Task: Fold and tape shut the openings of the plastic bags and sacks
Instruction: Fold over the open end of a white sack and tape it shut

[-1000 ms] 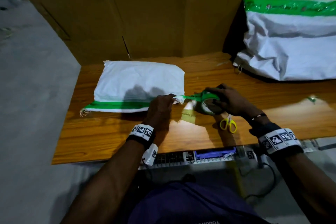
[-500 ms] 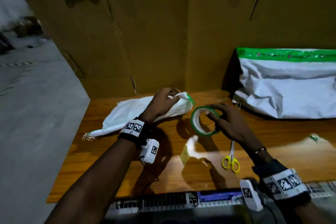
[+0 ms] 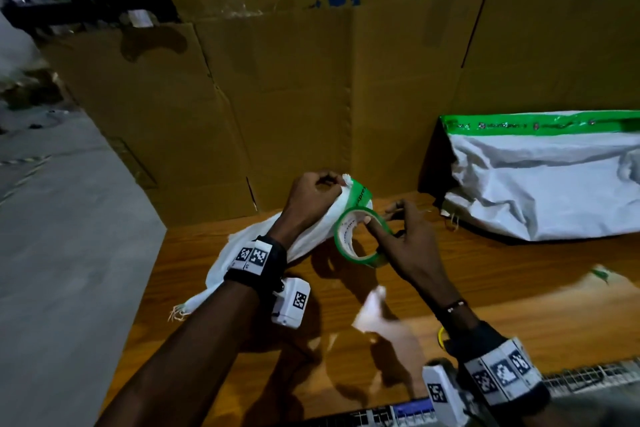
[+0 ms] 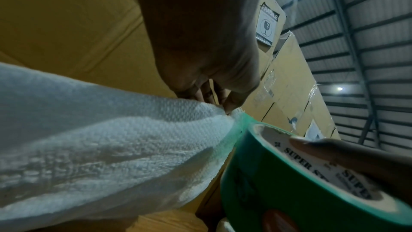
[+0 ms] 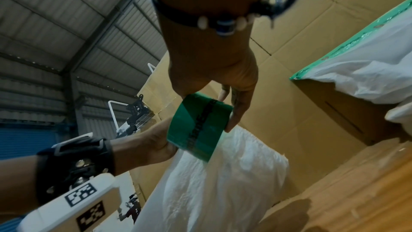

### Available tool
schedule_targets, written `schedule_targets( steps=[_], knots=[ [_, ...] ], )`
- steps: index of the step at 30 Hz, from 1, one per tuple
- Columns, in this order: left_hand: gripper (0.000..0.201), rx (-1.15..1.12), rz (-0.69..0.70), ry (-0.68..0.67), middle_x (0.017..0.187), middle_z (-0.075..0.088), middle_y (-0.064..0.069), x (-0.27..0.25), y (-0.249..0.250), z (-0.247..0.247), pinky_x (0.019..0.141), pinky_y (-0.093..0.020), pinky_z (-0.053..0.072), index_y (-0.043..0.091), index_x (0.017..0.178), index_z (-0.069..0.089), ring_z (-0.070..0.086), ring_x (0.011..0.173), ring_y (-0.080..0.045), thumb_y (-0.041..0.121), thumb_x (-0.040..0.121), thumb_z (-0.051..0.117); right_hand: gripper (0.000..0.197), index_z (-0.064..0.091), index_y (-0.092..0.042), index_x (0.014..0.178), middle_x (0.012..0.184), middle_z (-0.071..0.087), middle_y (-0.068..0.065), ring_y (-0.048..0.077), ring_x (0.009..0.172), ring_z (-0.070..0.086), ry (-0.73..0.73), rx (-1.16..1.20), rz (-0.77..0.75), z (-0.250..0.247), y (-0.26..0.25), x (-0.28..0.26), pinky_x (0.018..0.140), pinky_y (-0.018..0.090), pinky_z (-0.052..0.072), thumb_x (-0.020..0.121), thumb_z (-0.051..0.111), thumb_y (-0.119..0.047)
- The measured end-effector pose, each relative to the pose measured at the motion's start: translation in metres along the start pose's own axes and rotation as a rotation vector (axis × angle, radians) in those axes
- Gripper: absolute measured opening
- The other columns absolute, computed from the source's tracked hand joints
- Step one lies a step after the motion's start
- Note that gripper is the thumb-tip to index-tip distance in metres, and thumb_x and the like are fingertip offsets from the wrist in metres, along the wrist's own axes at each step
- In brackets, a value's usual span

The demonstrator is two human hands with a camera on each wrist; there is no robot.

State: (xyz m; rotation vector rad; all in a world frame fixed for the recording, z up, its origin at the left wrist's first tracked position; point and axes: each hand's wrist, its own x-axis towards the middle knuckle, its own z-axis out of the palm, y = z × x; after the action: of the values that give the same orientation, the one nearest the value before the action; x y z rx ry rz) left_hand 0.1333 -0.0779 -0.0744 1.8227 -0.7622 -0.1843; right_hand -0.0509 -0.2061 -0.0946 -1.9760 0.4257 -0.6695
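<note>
A small white woven sack (image 3: 242,253) hangs tilted, one end lifted off the wooden table (image 3: 502,288). My left hand (image 3: 313,198) pinches its raised corner, where green tape wraps round the edge. In the left wrist view the sack (image 4: 100,147) stretches down from the fingertips (image 4: 229,107). My right hand (image 3: 398,236) grips the green tape roll (image 3: 360,236) right beside that corner, a finger through its core. In the right wrist view the tape roll (image 5: 198,126) meets the sack (image 5: 218,183). A strip of tape runs from roll to corner.
A larger white sack (image 3: 543,177) with a green taped top stands at the back right against a dark box. Cardboard walls (image 3: 277,97) rise behind the table. Yellow scissors (image 3: 442,336) peek out by my right wrist. A metal rack (image 3: 588,381) runs along the near edge.
The sack lay flat with both hands taping its edge; my left hand has since lifted its corner higher, and the roll has swung in close against that corner.
</note>
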Motion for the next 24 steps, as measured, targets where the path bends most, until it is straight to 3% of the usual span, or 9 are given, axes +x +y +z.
schedule_targets(
  steps=[2, 4, 8, 10, 12, 14, 16, 19, 24],
  knots=[
    [0.029, -0.032, -0.037, 0.018, 0.089, 0.078, 0.005, 0.002, 0.003, -0.002, 0.087, -0.047, 0.060, 0.021, 0.085, 0.076, 0.074, 0.091, -0.015, 0.049, 0.084, 0.072, 0.044, 0.052, -0.024, 0.108, 0.101, 0.067, -0.006, 0.015, 0.068, 0.072, 0.030, 0.000, 0.000, 0.011, 0.000, 0.002, 0.055, 0.039, 0.060, 0.091, 0.072, -0.060],
    [0.043, 0.001, -0.072, 0.046, 0.085, 0.077, 0.003, 0.006, 0.011, -0.004, 0.077, -0.036, 0.061, 0.017, 0.082, 0.071, 0.072, 0.082, -0.011, 0.057, 0.076, 0.085, 0.049, 0.051, -0.027, 0.107, 0.100, 0.066, -0.008, 0.015, 0.068, 0.073, 0.054, -0.012, 0.005, 0.023, 0.001, 0.004, 0.058, 0.045, 0.060, 0.087, 0.070, -0.069],
    [0.039, 0.168, -0.066, 0.076, 0.082, 0.068, 0.000, 0.027, 0.024, -0.007, 0.059, -0.022, 0.046, 0.015, 0.091, 0.065, 0.062, 0.075, -0.013, 0.035, 0.074, 0.094, 0.048, 0.052, -0.025, 0.108, 0.099, 0.062, -0.014, 0.008, 0.073, 0.069, 0.106, -0.015, -0.019, 0.040, -0.003, 0.010, 0.061, 0.044, 0.059, 0.086, 0.071, -0.064],
    [0.034, 0.197, -0.072, 0.038, 0.088, 0.070, -0.001, 0.039, 0.033, -0.009, 0.059, -0.012, 0.045, 0.009, 0.102, 0.073, 0.064, 0.080, -0.013, 0.030, 0.082, 0.090, 0.045, 0.053, -0.023, 0.108, 0.099, 0.059, -0.018, 0.002, 0.081, 0.065, 0.149, -0.020, -0.022, 0.040, -0.007, 0.018, 0.065, 0.038, 0.057, 0.088, 0.073, -0.058],
    [0.034, 0.233, -0.066, 0.035, 0.094, 0.072, -0.003, 0.050, 0.043, -0.010, 0.072, -0.019, 0.049, 0.005, 0.106, 0.076, 0.066, 0.088, -0.015, 0.032, 0.087, 0.085, 0.043, 0.055, -0.022, 0.111, 0.100, 0.059, -0.020, 0.002, 0.088, 0.064, 0.170, -0.014, -0.019, 0.038, -0.012, 0.030, 0.067, 0.029, 0.053, 0.089, 0.076, -0.053],
    [0.028, 0.203, -0.055, 0.082, 0.090, 0.070, 0.001, 0.062, 0.056, -0.011, 0.077, -0.026, 0.048, 0.008, 0.100, 0.077, 0.064, 0.085, -0.013, 0.032, 0.088, 0.084, 0.043, 0.057, -0.023, 0.114, 0.104, 0.061, -0.016, 0.008, 0.094, 0.065, 0.181, 0.009, -0.020, 0.033, -0.019, 0.045, 0.069, 0.025, 0.051, 0.089, 0.077, -0.052],
    [0.016, 0.138, -0.044, 0.124, 0.081, 0.068, 0.008, 0.075, 0.072, -0.011, 0.077, -0.029, 0.051, 0.016, 0.089, 0.073, 0.063, 0.077, -0.009, 0.027, 0.088, 0.084, 0.043, 0.059, -0.024, 0.116, 0.109, 0.063, -0.010, 0.012, 0.098, 0.064, 0.203, 0.026, -0.036, 0.027, -0.028, 0.062, 0.072, 0.027, 0.052, 0.090, 0.078, -0.052],
    [0.014, 0.022, -0.031, 0.201, 0.079, 0.071, 0.008, 0.096, 0.097, -0.014, 0.079, -0.032, 0.056, 0.021, 0.083, 0.072, 0.067, 0.078, -0.012, 0.022, 0.087, 0.085, 0.043, 0.062, -0.022, 0.117, 0.113, 0.066, -0.004, 0.015, 0.100, 0.064, 0.254, 0.027, -0.069, 0.013, -0.045, 0.092, 0.076, 0.033, 0.054, 0.088, 0.080, -0.049],
    [0.015, -0.128, 0.052, 0.387, 0.085, 0.072, 0.005, 0.121, 0.135, -0.034, 0.062, -0.011, 0.049, 0.013, 0.097, 0.074, 0.065, 0.075, -0.006, 0.022, 0.089, 0.084, 0.055, 0.063, -0.020, 0.122, 0.112, 0.069, -0.005, 0.012, 0.098, 0.068, 0.278, 0.107, -0.150, -0.011, -0.081, 0.137, 0.076, 0.026, 0.056, 0.081, 0.087, -0.047]
  ],
)
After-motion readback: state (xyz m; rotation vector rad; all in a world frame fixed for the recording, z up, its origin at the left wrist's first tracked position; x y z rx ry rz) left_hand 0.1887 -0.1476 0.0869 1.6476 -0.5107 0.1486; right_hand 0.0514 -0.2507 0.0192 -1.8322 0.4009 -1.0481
